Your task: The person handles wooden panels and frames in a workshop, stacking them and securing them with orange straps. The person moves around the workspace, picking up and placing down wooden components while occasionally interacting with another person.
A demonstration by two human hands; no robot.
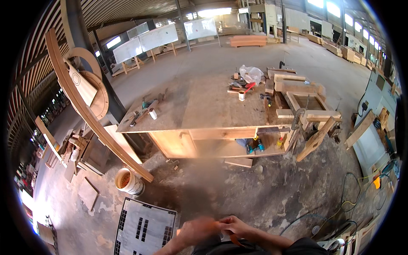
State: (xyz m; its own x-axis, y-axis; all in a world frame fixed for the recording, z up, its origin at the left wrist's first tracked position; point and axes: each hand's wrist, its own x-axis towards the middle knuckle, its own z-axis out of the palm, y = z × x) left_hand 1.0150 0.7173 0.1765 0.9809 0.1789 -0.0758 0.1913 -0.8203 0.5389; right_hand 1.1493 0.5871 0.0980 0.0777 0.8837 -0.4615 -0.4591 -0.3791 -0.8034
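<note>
Both hands meet low at the frame's edge: the left hand (pixel 196 230), motion-blurred, and the right hand (pixel 236 225) press together, fingers curled around something small I cannot make out. Beyond them a dusty wooden workbench (pixel 204 108) stands on mottled concrete, near a round plastic bucket (pixel 128 182) and a black grated crate (pixel 144 227).

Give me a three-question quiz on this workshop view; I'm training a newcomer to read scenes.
1. True or false: the workbench top carries tools and a small white cup.
2. What stands on the floor left of the bench? A) white bucket B) red ladder C) blue barrel
3. Where are the left hand and right hand?

Key:
1. True.
2. A.
3. Together at the lower edge, touching; the left is motion-blurred, and what their grip holds cannot be told.
</note>
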